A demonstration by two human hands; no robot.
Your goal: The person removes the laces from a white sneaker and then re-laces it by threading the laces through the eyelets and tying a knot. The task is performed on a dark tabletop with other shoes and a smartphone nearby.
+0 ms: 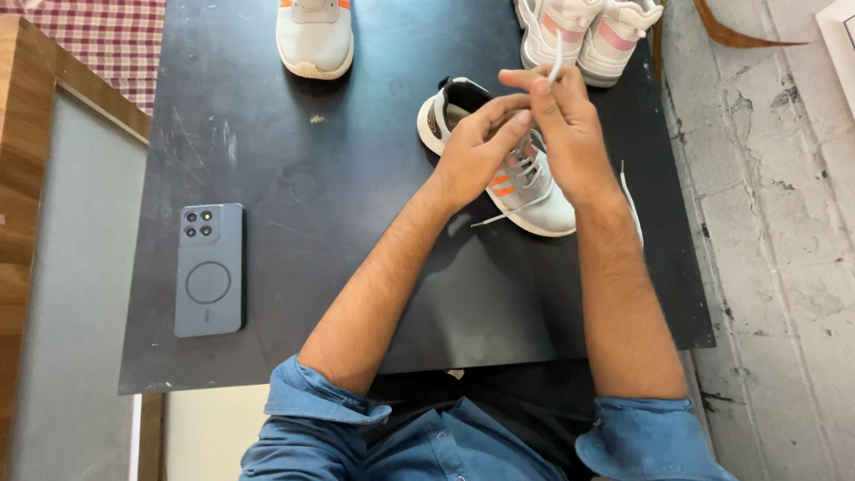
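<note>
A small grey sneaker with orange stripes and a black heel lies on the black table, toe toward me. My left hand rests over its tongue, fingers pinched on a lace near the eyelets. My right hand is just right of it, thumb and forefinger pinching a white lace that sticks upward. A loose lace end trails on the table by my right wrist. Both hands hide the middle of the shoe.
A blue-grey phone lies face down at the table's left. Another grey sneaker sits at the far edge; a white and pink pair stands far right. A concrete floor is to the right, a wooden frame left.
</note>
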